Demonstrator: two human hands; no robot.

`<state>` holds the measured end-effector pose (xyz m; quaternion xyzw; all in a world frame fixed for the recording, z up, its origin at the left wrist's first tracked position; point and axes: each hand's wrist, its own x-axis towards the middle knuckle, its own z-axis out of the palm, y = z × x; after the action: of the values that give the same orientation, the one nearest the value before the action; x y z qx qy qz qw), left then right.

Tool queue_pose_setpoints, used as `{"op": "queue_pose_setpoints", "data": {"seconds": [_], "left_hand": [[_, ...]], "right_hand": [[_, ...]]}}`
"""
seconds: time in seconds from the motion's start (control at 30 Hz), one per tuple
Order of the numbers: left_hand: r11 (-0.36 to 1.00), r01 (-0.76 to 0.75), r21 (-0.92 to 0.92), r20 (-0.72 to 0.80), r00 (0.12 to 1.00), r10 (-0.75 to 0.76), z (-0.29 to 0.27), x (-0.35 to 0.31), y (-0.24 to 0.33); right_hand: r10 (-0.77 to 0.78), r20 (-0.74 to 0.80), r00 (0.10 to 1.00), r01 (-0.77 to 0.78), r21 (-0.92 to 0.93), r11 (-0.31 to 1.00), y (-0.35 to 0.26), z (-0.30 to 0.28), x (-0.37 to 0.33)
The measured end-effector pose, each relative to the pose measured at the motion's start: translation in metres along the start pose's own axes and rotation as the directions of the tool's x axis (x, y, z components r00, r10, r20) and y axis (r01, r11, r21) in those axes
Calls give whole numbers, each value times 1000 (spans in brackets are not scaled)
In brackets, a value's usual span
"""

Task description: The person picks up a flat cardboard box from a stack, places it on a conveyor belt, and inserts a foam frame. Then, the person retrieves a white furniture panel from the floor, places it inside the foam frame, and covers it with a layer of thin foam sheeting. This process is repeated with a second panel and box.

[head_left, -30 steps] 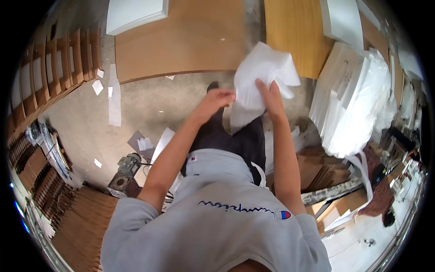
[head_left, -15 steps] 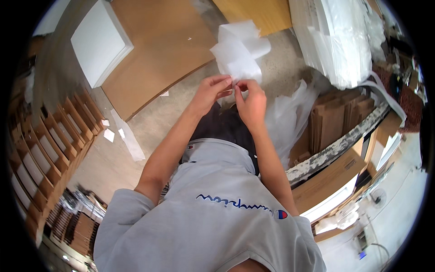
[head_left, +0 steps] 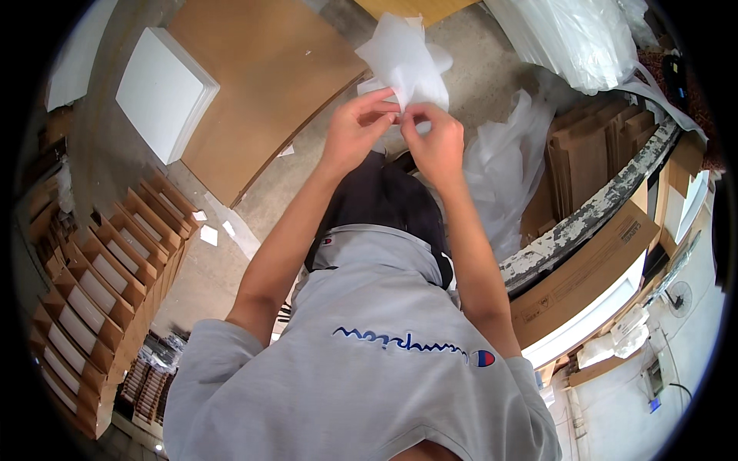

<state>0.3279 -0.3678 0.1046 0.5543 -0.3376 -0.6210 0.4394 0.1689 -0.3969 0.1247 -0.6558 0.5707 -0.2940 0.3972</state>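
Left hand (head_left: 355,132) at upper centre of frame: fingers bent, thumb and fingertips closed on the near edge of a white foam sheet (head_left: 401,61); exact contact partly hidden. Right hand (head_left: 437,142) just beside, slightly right: thumb and forefinger pinched together on the same edge, tips of both hands nearly meeting. White foam sheet thin, creased, partly folded over, extending from the fingertips toward the top edge of frame.

Nearest, lower centre: grey short-sleeved shirt (head_left: 369,388), blue script and small red-and-blue emblem across the chest. At centre, between the forearms: dark trousers (head_left: 377,196).

Right of centre: crumpled translucent sheeting (head_left: 500,177), loosely heaped; just beside, upright brown cardboard pieces (head_left: 580,165). Below these in frame: curved rail (head_left: 592,211) with flaking pale paint, then a long cardboard box (head_left: 584,276).

Left side: row of brown cardboard dividers (head_left: 132,307) with white panels between; near them, white paper scraps (head_left: 208,234) on concrete floor (head_left: 296,173).

Upper left: large brown board (head_left: 265,69), stack of white sheets (head_left: 165,96) at its left. Upper right: bulky bundle (head_left: 565,34) in clear wrap. Top edge: yellow-brown board (head_left: 419,8). Far, lower right: small fan (head_left: 679,300).
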Motion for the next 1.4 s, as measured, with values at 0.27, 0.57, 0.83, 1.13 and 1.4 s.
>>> {"op": "queue_pose_setpoints", "data": {"seconds": [0.27, 0.57, 0.83, 1.13, 1.4], "left_hand": [[996, -86, 36, -62, 994, 89, 7, -3, -3], [957, -100, 271, -101, 986, 132, -4, 3, 30], [961, -134, 241, -55, 987, 151, -23, 27, 22], [939, -129, 318, -6, 990, 138, -41, 43, 27], [862, -145, 485, 78, 989, 123, -57, 51, 33]], "right_hand": [[92, 98, 991, -97, 47, 994, -7, -5, 2], [37, 88, 995, -32, -50, 998, -18, 5, 16], [117, 62, 991, -117, 8, 993, -23, 15, 37], [203, 151, 968, -209, 27, 978, -16, 32, 53], [154, 181, 971, -134, -118, 984, -19, 42, 59]]}}
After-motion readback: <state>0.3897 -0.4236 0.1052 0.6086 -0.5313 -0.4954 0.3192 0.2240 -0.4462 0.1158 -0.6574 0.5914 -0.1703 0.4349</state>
